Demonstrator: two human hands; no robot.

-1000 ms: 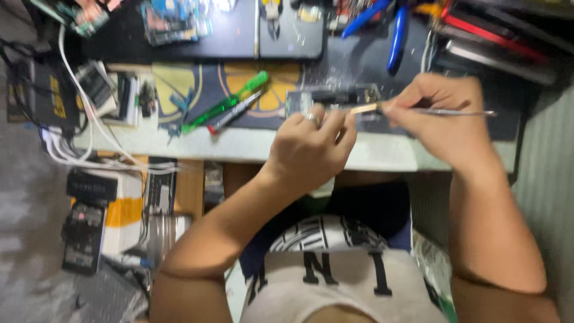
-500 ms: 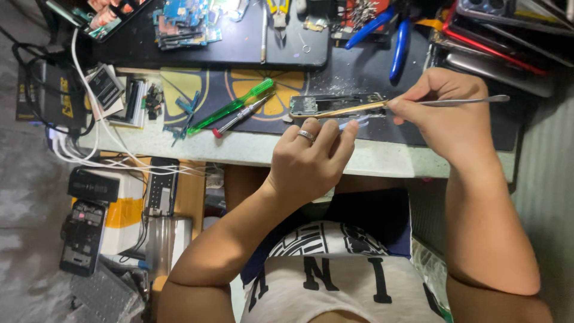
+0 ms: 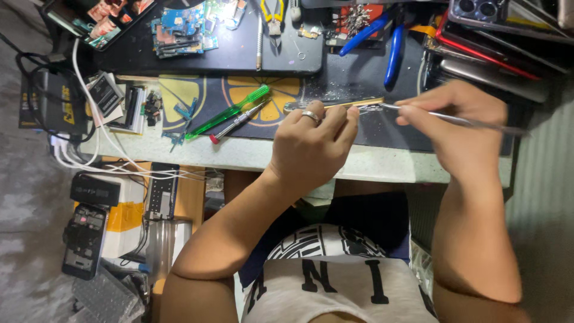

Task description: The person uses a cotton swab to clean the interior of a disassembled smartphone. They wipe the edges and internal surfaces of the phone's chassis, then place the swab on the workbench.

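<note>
Head view, looking straight down on a cluttered bench. The left hand (image 3: 312, 146) lies knuckles up with the wrist over the pale bench edge (image 3: 239, 154). Its fingers curl down and pin the long, thin, gold-edged phone frame (image 3: 353, 104), which lies flat on the dark work mat (image 3: 371, 78) just past the fingertips. 1 silver ring (image 3: 310, 115) sits on a finger of that hand.

The right hand (image 3: 457, 122) is raised slightly above the mat, forearm running back towards the body. Its thumb and fingers are pinched closed around slim metal tweezers (image 3: 460, 119). The tweezer tip points left and meets the frame's right end beside the left fingertips; the handle end juts out to the right.

Left of the hands, apart from them: 1 translucent green screwdriver (image 3: 230, 111) and 1 thin red-tipped screwdriver (image 3: 236, 122). Blue-handled pliers (image 3: 382, 39) lie farther back.
</note>
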